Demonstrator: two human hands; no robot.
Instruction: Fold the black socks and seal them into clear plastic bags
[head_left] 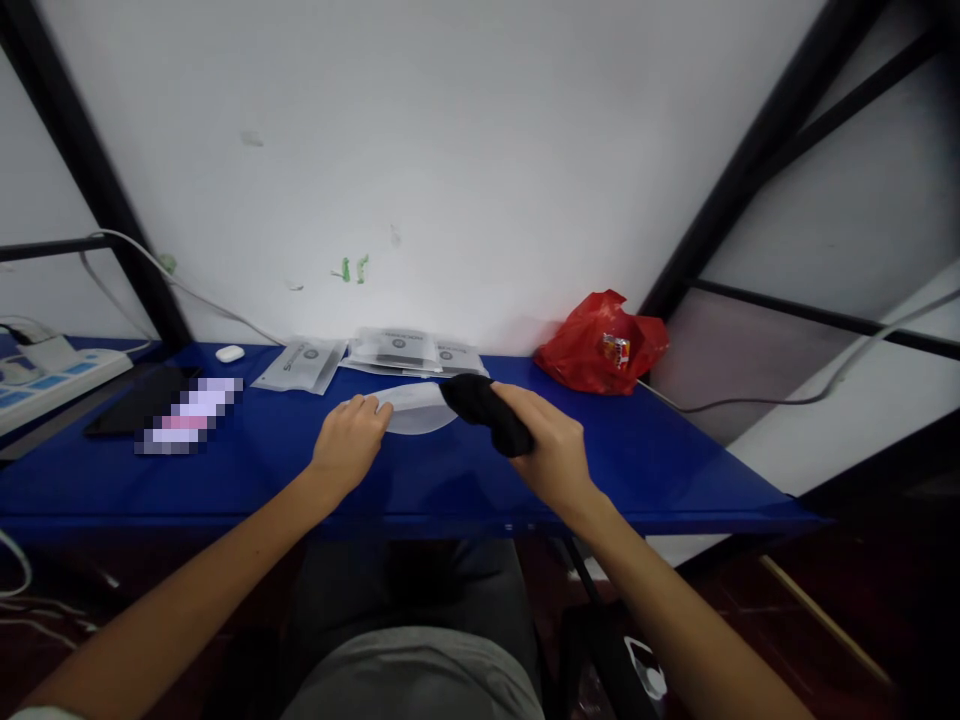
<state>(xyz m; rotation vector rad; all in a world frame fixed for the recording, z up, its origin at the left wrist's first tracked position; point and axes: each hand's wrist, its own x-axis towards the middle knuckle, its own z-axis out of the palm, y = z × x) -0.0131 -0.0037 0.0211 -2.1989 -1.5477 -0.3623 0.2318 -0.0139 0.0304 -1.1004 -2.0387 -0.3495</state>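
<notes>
My left hand (350, 441) is closed on the left end of a frosted, see-through plastic bag (414, 410), held just above the blue table. In my right hand (551, 440) is a bunched black fabric piece that looks like a sock (487, 408); my fingers are wrapped round it. The sock's left end meets the bag's right edge; whether part of it sits inside cannot be made out. Behind my hands, against the wall, lie several flat frosted packets with dark print, among them a left packet (304, 366) and a middle packet (394, 347).
A red plastic bag (592, 350) stands at the back right, beside a grey cable (720, 403). To the left are a dark tablet (135, 402), a pixelated phone-like item (189, 416), a small white case (230, 354) and a power strip (67, 385). The blue table (637, 480) ends close to my lap.
</notes>
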